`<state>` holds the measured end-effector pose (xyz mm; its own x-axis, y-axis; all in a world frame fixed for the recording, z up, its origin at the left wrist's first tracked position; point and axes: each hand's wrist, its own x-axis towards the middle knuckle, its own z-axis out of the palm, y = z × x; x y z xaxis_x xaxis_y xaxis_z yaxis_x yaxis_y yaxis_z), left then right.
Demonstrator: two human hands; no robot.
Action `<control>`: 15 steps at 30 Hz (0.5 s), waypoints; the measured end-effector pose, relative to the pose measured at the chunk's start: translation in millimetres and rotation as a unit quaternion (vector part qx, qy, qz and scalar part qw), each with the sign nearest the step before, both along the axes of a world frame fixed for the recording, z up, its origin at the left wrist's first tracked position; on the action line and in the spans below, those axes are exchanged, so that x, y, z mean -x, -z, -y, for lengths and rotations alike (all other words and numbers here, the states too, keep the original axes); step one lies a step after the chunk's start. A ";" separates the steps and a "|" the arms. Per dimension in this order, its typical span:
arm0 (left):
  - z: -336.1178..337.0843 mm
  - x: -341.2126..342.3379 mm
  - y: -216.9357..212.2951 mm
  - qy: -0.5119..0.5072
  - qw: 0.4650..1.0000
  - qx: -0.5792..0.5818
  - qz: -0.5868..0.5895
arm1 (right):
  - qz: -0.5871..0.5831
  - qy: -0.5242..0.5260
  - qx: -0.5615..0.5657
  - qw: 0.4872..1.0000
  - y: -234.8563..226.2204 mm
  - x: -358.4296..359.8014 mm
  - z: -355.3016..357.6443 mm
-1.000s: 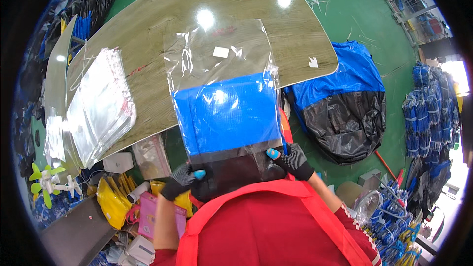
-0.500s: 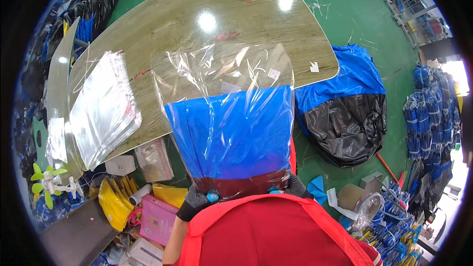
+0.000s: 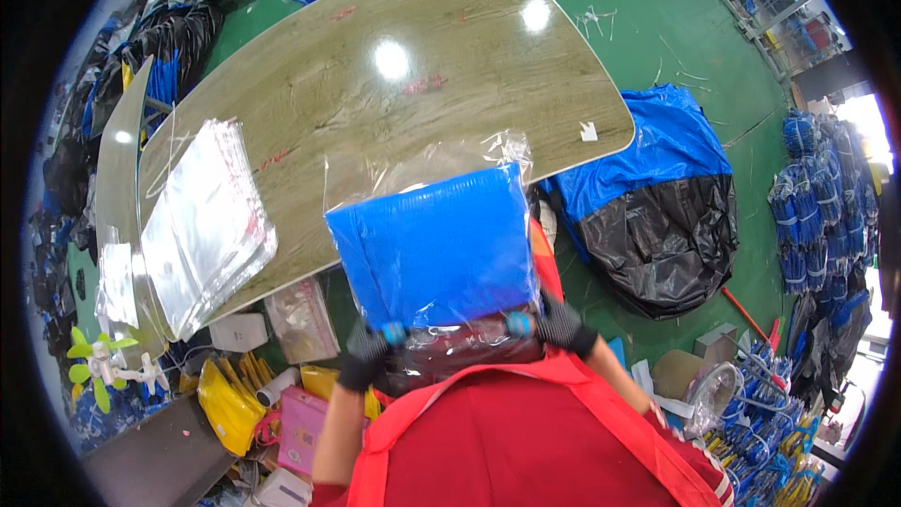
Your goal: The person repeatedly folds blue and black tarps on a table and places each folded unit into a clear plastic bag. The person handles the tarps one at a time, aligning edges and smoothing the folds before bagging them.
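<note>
A clear plastic bag (image 3: 375,186) holds a folded, bright blue sheet (image 3: 436,249) in front of my body, its far end over the table edge. My left hand (image 3: 374,349), in a dark grey glove with blue fingertips, grips the bag's near left part. On the near right, my right hand (image 3: 552,324), gloved alike, grips it too. Both hands are closed, with the blue fingertips on top of the plastic. Between them the near part of the bag is transparent and wrinkled, with dark red showing through. The palms are hidden.
A wood-pattern table (image 3: 357,94) spreads ahead, with a stack of clear bags (image 3: 208,225) at its left. A blue and black sack (image 3: 657,216) lies on the green floor at right. Yellow pouches (image 3: 228,399), a pink bag (image 3: 302,427) and a green fan (image 3: 99,371) are lower left.
Both hands have moved forward from my body, so more of my forearms shows. The clear bag's far end has drawn nearer and its empty part looks shorter and crumpled.
</note>
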<state>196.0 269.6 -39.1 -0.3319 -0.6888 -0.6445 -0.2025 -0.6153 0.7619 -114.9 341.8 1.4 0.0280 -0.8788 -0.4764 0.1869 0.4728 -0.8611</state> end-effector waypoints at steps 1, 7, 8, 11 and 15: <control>-21.4 -0.7 5.2 -0.019 0.992 0.045 -0.115 | 0.025 -0.060 0.049 0.997 0.9 -0.1 -19.1; -8.3 -16.3 30.1 -0.030 0.956 -0.071 -0.284 | 0.031 -0.064 0.139 0.988 -9.3 43.6 6.9; 8.9 -2.8 27.6 -0.100 0.919 -0.103 -0.368 | 0.121 -0.018 0.296 0.947 -18.7 48.9 31.2; 49.3 57.8 -7.7 -0.121 0.932 -0.038 -0.340 | -0.031 -0.006 0.374 0.927 -56.5 22.4 91.7; 57.5 124.8 -91.7 0.047 0.958 0.076 -0.273 | 0.026 0.063 0.340 0.938 -120.5 2.2 142.0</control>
<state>71.1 212.1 52.6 -0.6567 -0.7109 -0.2516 0.2027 -0.4878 0.8491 -117.1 199.8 121.9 -0.0892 -0.9769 0.1943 0.2536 -0.2109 -0.9440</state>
